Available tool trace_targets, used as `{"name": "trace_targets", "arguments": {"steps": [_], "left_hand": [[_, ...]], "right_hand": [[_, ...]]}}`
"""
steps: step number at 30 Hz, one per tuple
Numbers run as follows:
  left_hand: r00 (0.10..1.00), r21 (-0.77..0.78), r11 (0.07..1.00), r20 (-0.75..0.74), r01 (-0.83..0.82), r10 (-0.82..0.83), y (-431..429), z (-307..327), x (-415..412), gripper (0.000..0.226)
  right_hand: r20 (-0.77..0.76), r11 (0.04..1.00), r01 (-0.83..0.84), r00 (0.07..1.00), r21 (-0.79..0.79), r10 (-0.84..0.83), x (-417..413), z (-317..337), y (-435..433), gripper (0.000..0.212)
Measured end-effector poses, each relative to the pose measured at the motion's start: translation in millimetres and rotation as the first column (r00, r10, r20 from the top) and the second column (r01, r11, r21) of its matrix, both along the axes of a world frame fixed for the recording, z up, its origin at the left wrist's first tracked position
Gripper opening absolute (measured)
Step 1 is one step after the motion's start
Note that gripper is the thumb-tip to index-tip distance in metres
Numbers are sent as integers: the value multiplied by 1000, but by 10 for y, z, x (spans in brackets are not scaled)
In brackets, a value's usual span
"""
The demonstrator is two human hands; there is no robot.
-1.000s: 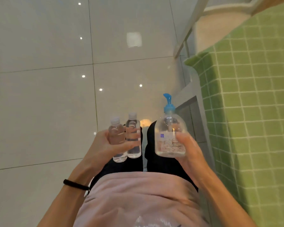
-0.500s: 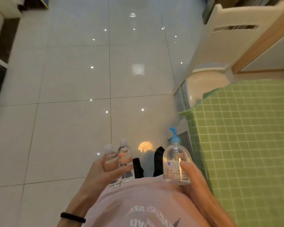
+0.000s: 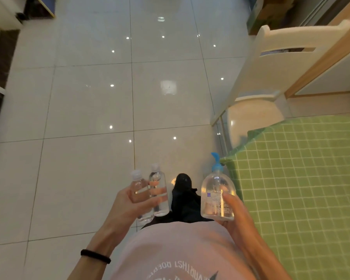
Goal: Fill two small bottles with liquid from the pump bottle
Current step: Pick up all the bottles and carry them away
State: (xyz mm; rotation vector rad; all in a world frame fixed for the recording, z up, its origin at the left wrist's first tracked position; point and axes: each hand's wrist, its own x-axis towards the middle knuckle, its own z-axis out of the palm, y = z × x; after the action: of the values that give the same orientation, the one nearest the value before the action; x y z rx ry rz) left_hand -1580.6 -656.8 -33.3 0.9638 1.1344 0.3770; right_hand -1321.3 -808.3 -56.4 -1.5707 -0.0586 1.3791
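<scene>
Home dining area — tiled floor, chair.

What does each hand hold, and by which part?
Left hand: two small clear plastic bottles, around their bodies. Right hand: clear blue-topped pump bottle, around its body.

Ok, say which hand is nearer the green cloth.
Right: the right hand, gripping the pump bottle, is beside the green cloth; the left hand, holding small bottles, is farther.

The view has tilted up; a chair appears; the pump bottle sits lower.
</scene>
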Motion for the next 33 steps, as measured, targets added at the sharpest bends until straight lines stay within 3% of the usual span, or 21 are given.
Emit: {"name": "trace_targets", "arguments": {"steps": [7, 15, 17, 23, 33], "left_hand": [[1000, -30, 999, 2, -23, 23, 646, 71, 758, 74], [999, 4, 999, -30, -44, 44, 1337, 278, 1381, 64], [998, 4, 999, -40, -49, 49, 1518, 316, 1473, 71], [998, -1, 999, -36, -47, 47, 2189, 294, 1707, 48], [994, -26, 994, -4, 106, -106, 3979, 236, 2306, 56]], "right_hand": [[-25, 999, -20, 999, 43, 21, 700, -25, 755, 75], [-39, 995, -44, 998, 89, 48, 1426, 85, 1477, 54], [-37, 996, -38, 998, 85, 41, 1537, 65, 1660, 57], [4, 998, -58, 998, 38, 58, 1732, -22, 2288, 76], [-2, 997, 80, 997, -11, -80, 2034, -132, 3753, 78]]}}
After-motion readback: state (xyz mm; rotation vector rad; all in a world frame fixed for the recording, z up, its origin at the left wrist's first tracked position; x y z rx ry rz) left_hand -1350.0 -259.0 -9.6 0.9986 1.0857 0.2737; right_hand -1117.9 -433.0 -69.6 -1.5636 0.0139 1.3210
